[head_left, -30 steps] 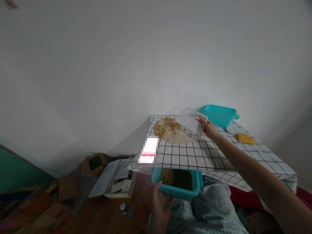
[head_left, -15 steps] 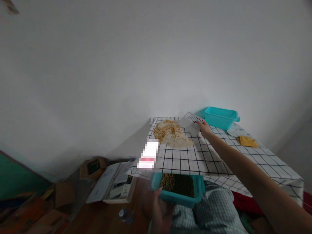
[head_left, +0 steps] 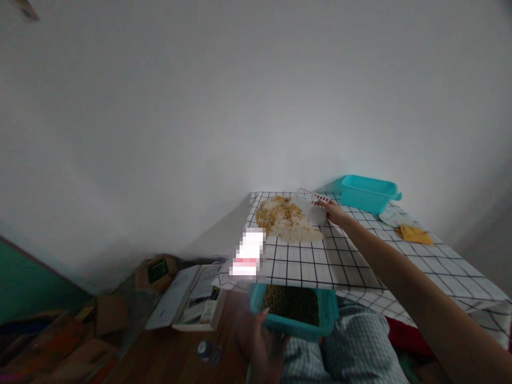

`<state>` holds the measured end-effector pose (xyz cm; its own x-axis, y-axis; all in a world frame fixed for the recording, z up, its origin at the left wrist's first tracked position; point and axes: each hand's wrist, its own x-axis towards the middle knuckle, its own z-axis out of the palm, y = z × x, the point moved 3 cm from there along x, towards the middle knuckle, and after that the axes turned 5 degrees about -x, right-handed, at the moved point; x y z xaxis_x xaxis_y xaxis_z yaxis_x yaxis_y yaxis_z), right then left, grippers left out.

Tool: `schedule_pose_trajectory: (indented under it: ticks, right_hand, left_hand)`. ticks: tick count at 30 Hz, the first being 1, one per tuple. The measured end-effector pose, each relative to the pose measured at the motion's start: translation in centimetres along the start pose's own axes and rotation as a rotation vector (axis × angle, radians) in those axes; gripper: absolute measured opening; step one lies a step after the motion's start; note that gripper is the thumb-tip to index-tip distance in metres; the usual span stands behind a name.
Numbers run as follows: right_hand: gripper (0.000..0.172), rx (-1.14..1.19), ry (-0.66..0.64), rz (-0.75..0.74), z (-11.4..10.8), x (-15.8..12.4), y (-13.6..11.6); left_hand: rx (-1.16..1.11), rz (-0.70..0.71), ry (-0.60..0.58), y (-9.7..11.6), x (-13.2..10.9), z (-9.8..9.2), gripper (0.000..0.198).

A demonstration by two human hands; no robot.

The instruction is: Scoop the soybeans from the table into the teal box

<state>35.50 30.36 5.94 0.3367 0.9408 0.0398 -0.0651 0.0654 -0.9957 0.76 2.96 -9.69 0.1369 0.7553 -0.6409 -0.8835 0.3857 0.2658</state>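
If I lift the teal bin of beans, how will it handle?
Teal bin: probably heavy for its size, given the broad bed of beans inside. Boxy shape, so likely stiff. Loose beans may shift if the left hand tilts it.

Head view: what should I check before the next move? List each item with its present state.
1. Right hand grips the white slotted tool: ok.
2. Tool touching the mixed pile: cannot tell.
3. Left hand holding the lower tub: ok, thumb at its near side.
4. Pile away from the near edge of the table: ok.
5. Lower tub's far rim tucked under that edge: cannot tell.
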Motion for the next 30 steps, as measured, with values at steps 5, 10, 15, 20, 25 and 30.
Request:
schedule_pose_trajectory:
  ticks: [5,10,15,20,25,30]
  right_hand:
    - [0.028,-0.035,-0.016,0.003,-0.8,-0.4,-0.8]
    - [0.027,-0.079,-0.003,-0.014,-1.1,-1.4,-1.6]
    - [0.022,-0.128,0.01,-0.085,-1.1,-2.9,-1.8]
    - [0.03,-0.208,0.037,-0.228,-0.5,-4.2,-1.5]
    - [0.042,-0.29,0.028,-0.402,0.0,-5.9,-2.0]
    - [0.051,-0.389,-0.06,-0.496,0.3,-9.0,-2.7]
  left_hand:
    - [0.011,0.044,0.013,-0.1,-0.1,0.3,0.059]
    - [0.056,0.056,0.013,-0.2,-0.2,0.2,0.054]
    - [0.069,0.06,0.037,-0.9,-0.8,1.4,0.049]
    - [0.058,0.111,0.067,-2.0,-2.9,4.5,0.047]
    - [0.051,0.08,0.067,-2.6,-3.5,5.9,0.051]
    - [0.067,0.09,0.064,-2.7,-3.1,5.6,0.055]
